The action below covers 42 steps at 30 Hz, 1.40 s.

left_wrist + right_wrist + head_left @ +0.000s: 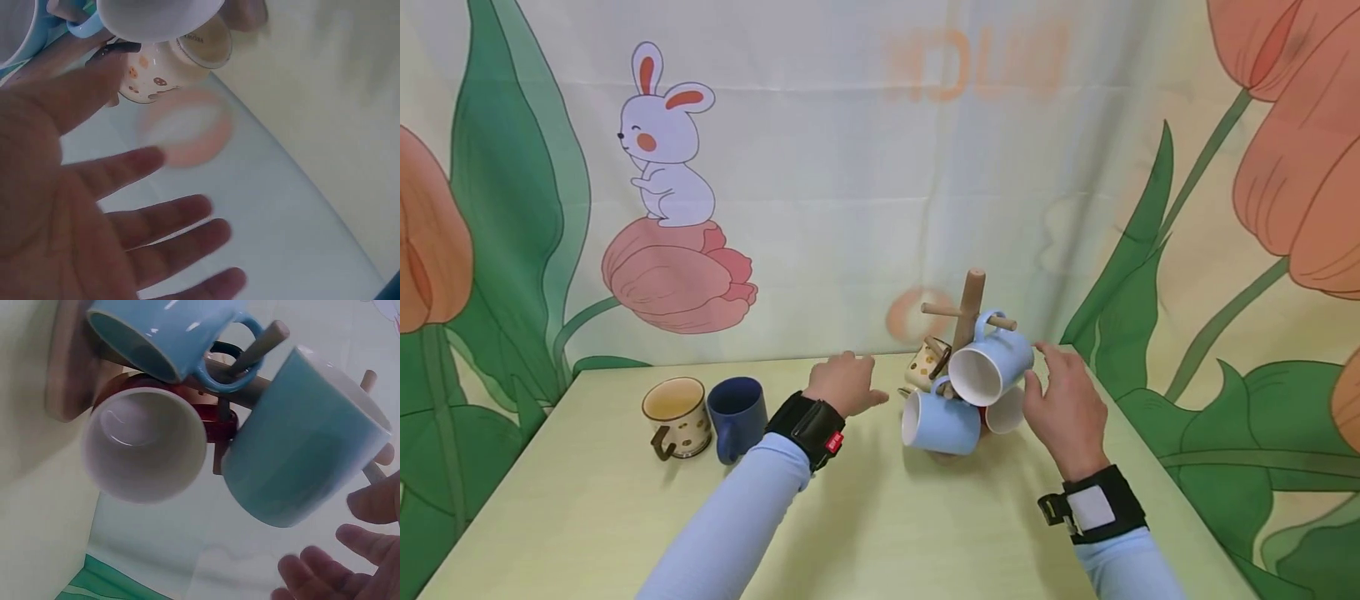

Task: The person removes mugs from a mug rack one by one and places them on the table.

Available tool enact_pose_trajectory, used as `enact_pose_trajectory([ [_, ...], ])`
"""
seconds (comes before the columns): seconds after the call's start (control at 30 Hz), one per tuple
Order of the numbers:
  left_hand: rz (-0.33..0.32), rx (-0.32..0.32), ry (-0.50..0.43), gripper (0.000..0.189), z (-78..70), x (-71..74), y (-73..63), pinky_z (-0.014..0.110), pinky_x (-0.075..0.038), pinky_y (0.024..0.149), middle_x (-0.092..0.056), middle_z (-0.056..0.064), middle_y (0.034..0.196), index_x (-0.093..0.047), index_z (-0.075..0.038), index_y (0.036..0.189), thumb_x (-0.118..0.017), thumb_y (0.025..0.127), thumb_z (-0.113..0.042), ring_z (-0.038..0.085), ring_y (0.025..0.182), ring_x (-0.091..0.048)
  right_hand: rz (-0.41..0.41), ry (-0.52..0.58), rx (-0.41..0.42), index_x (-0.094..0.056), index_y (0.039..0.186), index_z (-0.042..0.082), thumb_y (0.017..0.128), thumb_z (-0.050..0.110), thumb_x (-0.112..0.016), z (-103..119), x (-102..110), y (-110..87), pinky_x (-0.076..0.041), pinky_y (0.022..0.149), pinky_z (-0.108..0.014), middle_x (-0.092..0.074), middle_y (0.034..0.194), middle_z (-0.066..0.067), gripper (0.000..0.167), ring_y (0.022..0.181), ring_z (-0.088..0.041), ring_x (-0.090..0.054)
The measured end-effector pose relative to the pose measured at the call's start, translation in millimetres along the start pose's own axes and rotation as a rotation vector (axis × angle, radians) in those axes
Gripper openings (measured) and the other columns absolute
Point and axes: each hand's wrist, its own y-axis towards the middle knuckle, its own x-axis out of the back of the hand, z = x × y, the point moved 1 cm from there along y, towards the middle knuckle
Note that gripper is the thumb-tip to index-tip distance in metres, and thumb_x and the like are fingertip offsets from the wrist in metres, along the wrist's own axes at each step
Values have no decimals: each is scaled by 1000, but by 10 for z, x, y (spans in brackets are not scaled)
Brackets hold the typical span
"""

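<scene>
A wooden mug tree carries several mugs. The upper light blue mug hangs by its handle from a peg, tilted mouth toward me. Beside it is my right hand, fingers extended and holding nothing; the right wrist view shows a gap between the fingertips and this mug. Below hang another light blue mug and a red mug with a white inside. A cream patterned mug hangs at the back. My left hand, empty with fingers spread, is left of the tree.
On the left of the table stand a cream patterned mug with a brown handle and a dark blue mug, side by side. A printed cloth hangs behind the table, with more cloth along the sides.
</scene>
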Motion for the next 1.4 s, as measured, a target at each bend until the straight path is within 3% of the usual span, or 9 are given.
enact_pose_trajectory([
  [0.13,119,-6,-8,41,64,-94,-219,48,-52,72,-67,7,92,-69,-10,100,-82,78,-41,29,86,-65,9,-22,108,-51,137,-2,85,8,-68,-15,-75,-67,-47,78,-66,-49,137,-30,56,113,-51,-55],
  [0.23,162,-23,-31,43,89,-156,-389,48,-51,71,-69,5,93,-71,-10,101,-86,72,-38,27,84,-65,20,-37,184,-47,140,-4,79,8,-74,-21,-152,-88,-42,90,-67,-45,141,-32,68,123,-51,-48],
  [0.4,160,-38,-64,52,122,-280,-642,51,-51,73,-69,9,100,-70,-9,110,-88,71,-37,31,89,-64,6,-51,271,-42,144,-3,70,11,-86,-5,-284,-116,-34,103,-63,-39,146,-31,87,131,-48,-41],
  [0.67,123,-4,-144,52,192,-435,-954,52,-50,76,-65,11,100,-69,-7,114,-84,76,-39,32,94,-62,-62,-85,369,-36,146,-2,60,19,-98,20,-457,-113,-33,105,-60,-36,148,-27,108,133,-45,-38],
  [0.83,143,17,-175,52,244,-496,-1024,51,-50,77,-65,10,102,-68,-7,116,-81,79,-41,31,96,-62,-97,-64,383,-35,145,-2,57,17,-99,15,-499,-99,-33,106,-58,-36,147,-27,111,133,-44,-38],
  [1.2,179,59,-208,49,350,-673,-1055,53,-50,79,-66,10,105,-69,-7,116,-76,83,-44,30,99,-62,-92,-59,430,-36,143,-4,57,12,-98,15,-518,-75,-30,112,-52,-39,147,-25,107,137,-42,-37],
  [1.4,205,73,-251,48,382,-741,-1102,55,-49,80,-67,11,106,-69,-7,115,-75,84,-43,31,101,-63,-73,-27,365,-35,142,-6,58,11,-98,79,-465,-78,-35,109,-53,-42,145,-26,106,136,-41,-39],
])
